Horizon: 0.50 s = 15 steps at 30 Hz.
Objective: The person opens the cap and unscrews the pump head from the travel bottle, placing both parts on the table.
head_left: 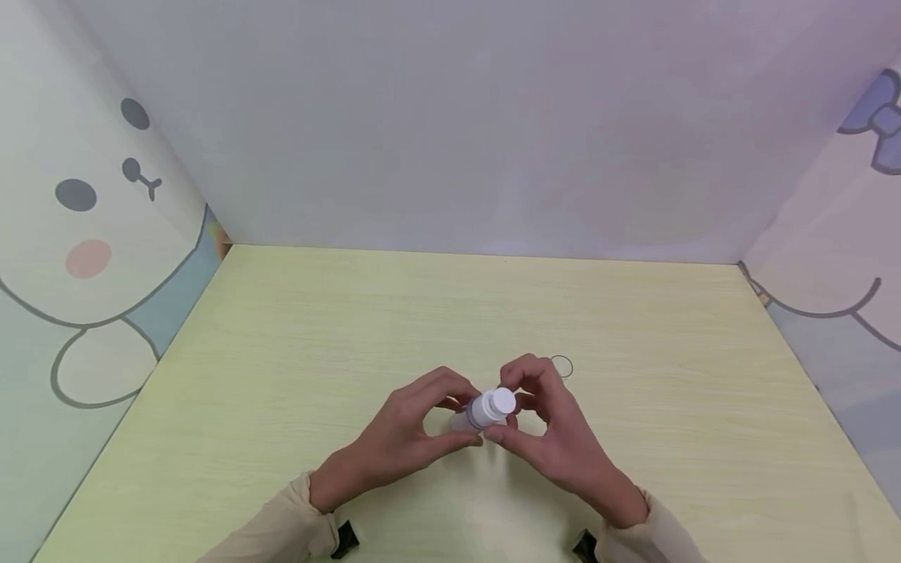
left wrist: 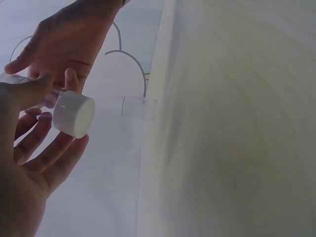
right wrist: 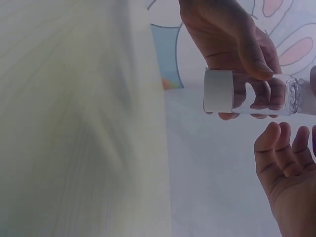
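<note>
A small clear bottle with a white base and a white top is held between both hands, off the table and tilted. My left hand grips its body, thumb on the near side and fingers round the far side. The white base points down past the left fingers. At the bottle's other end, my right hand pinches beside the white top with thumb and index finger, other fingers curled loosely.
A clear cylindrical piece with a thin dark rim stands on the pale wood table, just beyond the right hand. A plain wall closes the back. Panels with cartoon prints flank both sides.
</note>
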Available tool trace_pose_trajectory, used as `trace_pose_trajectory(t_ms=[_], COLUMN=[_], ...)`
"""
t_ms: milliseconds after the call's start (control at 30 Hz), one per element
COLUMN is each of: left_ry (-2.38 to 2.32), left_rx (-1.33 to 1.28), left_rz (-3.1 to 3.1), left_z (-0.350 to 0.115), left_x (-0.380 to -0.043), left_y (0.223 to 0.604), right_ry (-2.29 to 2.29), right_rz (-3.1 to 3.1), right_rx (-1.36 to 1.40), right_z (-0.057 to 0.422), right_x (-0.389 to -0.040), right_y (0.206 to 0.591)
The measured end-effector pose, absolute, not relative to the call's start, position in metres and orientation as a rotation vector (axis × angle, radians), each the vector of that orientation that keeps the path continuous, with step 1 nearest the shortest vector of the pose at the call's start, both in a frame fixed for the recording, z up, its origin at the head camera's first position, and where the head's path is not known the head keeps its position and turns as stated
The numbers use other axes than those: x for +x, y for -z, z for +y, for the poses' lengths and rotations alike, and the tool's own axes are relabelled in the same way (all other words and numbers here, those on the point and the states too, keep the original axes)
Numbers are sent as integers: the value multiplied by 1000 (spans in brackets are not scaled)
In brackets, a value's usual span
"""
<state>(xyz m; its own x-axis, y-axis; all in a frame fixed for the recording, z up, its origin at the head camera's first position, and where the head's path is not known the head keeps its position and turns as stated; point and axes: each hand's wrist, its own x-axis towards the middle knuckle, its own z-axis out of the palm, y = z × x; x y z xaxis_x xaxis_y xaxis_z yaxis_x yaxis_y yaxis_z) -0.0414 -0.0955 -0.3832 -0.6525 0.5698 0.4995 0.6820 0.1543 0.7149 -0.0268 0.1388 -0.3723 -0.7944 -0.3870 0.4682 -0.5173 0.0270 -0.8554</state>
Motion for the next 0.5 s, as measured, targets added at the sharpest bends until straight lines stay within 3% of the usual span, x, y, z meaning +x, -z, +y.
trace_pose_trajectory(t_ms=[500], left_ry=[1521], left_rx=[-1267], left_rz=[-2300], left_z=[-95], left_x=[-40], left_y=[383], right_ry=[-1841], right_rz=[-2163], right_rx=[1054], right_z=[137], right_x=[-25], right_y=[371])
